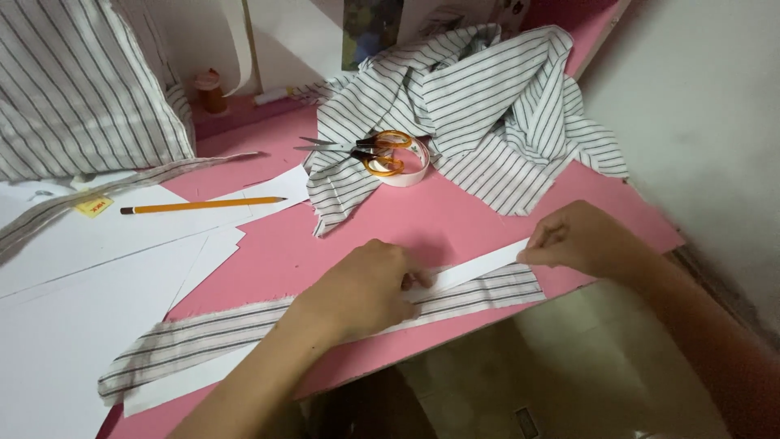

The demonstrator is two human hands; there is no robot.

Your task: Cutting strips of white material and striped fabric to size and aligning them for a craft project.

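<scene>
At the lower middle of the frame, a long striped fabric strip (244, 329) lies along the front edge of a pink table (422, 219), its long axis running from the lower left up toward the right, one frayed end pointing to the lower-left corner and the other toward the right edge. A narrow white paper strip (479, 267) lies on it along the same axis. The left hand (366, 289) presses flat on both strips near their middle, its grip spread down rather than closed around anything. The right hand (581, 240), at the right of the frame, pinches the upper-right end of the paper strip between thumb and fingertips.

Above them, at upper centre, a heap of striped cloth (487, 106) covers the back of the table, with orange-handled scissors (366, 150) resting on a roll of white tape (406, 167) at its left edge. A yellow pencil (203, 206) lies across white paper sheets (73, 301) at the left, pointing right. A spool of brown thread (210, 89) stands at the upper left.
</scene>
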